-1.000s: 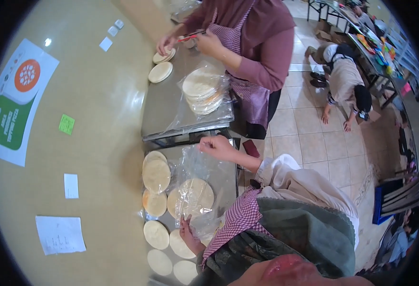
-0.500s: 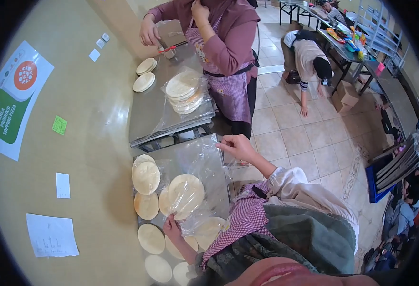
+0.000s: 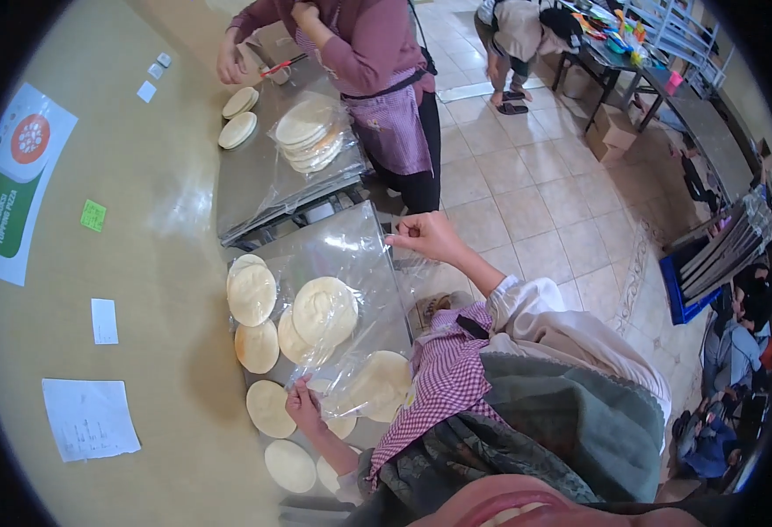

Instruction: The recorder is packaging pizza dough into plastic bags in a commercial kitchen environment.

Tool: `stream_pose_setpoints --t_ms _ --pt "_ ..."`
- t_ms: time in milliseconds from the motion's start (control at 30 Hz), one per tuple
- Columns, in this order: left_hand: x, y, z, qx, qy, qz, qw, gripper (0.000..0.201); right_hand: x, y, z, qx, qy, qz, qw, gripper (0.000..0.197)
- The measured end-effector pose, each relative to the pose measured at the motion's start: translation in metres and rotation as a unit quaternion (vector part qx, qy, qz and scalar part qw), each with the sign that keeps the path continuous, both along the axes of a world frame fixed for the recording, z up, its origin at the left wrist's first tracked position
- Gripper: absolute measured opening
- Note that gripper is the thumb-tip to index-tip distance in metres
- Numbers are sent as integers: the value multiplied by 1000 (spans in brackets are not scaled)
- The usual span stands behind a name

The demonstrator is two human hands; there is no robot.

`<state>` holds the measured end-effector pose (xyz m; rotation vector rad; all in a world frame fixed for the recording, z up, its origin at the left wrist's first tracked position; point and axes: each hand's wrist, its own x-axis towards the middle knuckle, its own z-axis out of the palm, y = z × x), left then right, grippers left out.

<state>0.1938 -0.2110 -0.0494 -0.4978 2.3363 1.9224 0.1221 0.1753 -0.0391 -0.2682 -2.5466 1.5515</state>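
A clear plastic sheet (image 3: 340, 397) hangs stretched between my hands over the metal table. Its lower left corner is pinched in the fingers of my left hand (image 3: 305, 409), low over the near breads. My right hand (image 3: 428, 239) is raised by the table's right edge, thumb and finger closed on another part of the plastic. Under and beside the film lies a small stack of round pale flatbreads (image 3: 326, 310). A single flatbread (image 3: 381, 386) lies partly beneath the sheet, to the right of my left hand. More flatbreads (image 3: 272, 409) rest at the table's left side.
A second metal table (image 3: 254, 189) adjoins at the far end, bearing a plastic-covered flatbread stack (image 3: 309, 132). A co-worker in a checked apron (image 3: 395, 132) stands beside it. The wall (image 3: 175, 351) borders the left. A blue crate (image 3: 686, 290) stands on the floor at right.
My left hand has moved nearer to me and left, off the flatbread stack, drawing the plastic with it. My right hand keeps its pinch. The view has shifted; a person behind has risen from the floor.
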Motion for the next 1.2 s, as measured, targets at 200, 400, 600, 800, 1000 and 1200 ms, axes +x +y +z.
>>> stream_pose_setpoints --t_ms 200,400,600,800,1000,1200 --pt "-21 22 24 12 11 -28 999 23 -5 20 -14 -66 18 -28 997 42" --pt "-33 26 36 21 48 -43 998 23 3 26 19 -61 18 -54 997 37" --pt "-23 -34 31 -125 158 146 969 28 32 111 9 109 107 -260 953 26" --pt "-38 -6 55 -183 128 142 964 30 15 20 72 -163 149 51 974 25" --pt "-32 11 42 -133 151 219 955 30 5 -55 53 -53 -50 241 968 54" --pt "20 -8 28 -128 160 269 941 30 -7 -65 34 143 237 278 920 25"
